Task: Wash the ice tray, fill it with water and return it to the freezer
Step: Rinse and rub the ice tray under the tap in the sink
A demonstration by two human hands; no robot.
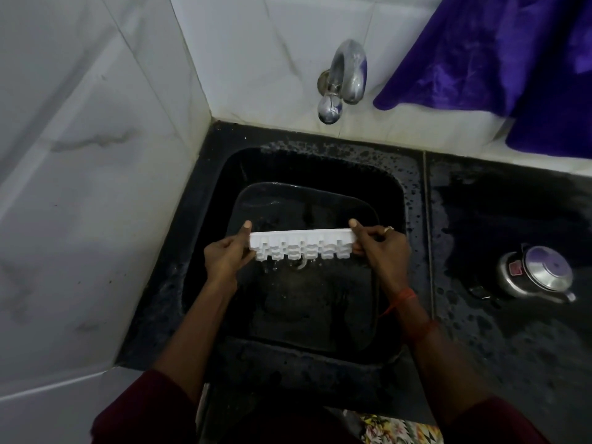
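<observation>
Both hands, left (224,256) and right (382,248), grip the ice tray (302,245) by its ends, long axis left-right, tap (347,75) toward frame top.

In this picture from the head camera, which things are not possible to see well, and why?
Head view, ice tray: tipped, so only the cups' undersides show; insides hidden.
Head view, sink: its bottom is too dark to make out.
Head view, purple cloth: cut off by the top and right edges.
Head view, kettle: its red label is too small to read.
</observation>
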